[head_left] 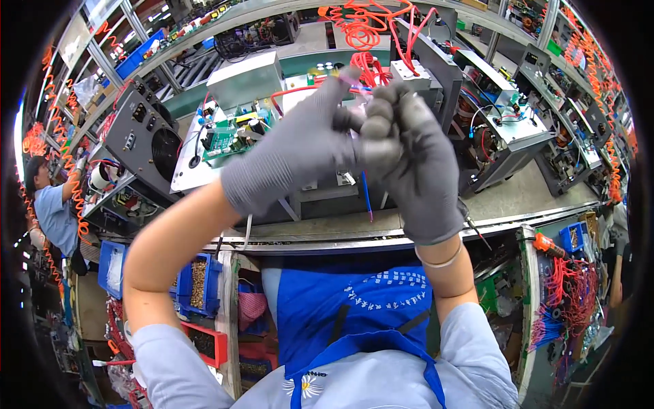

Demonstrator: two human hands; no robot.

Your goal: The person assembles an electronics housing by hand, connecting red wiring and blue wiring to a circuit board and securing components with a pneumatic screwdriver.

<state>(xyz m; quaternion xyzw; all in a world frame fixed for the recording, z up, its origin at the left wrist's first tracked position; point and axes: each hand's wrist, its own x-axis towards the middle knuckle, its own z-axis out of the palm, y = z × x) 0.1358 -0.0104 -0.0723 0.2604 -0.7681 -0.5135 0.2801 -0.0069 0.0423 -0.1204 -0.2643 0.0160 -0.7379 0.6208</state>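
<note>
My hands, both in grey gloves, are raised close together over the workbench. The fingers of my left hand (300, 146) are closed on thin coloured wires (353, 85), blurred at the fingertips. My right hand (419, 160) is curled shut against the left fingertips; what lies inside its fingers is hidden. Below the hands hangs a blue wire (367, 196) with a reddish end. Behind my left hand, an opened metal unit carries a green circuit board (221, 138) with upright components. A red wire (289, 91) runs from there toward the hands.
Dark-panelled units with fans (163, 153) stand left; another opened unit (511, 129) stands right. Red coiled hoses (361, 31) hang overhead. Blue bins (199, 283) and a red bin (206, 343) flank me at left, wire bundles (565, 293) at right. A co-worker (56, 204) stands far left.
</note>
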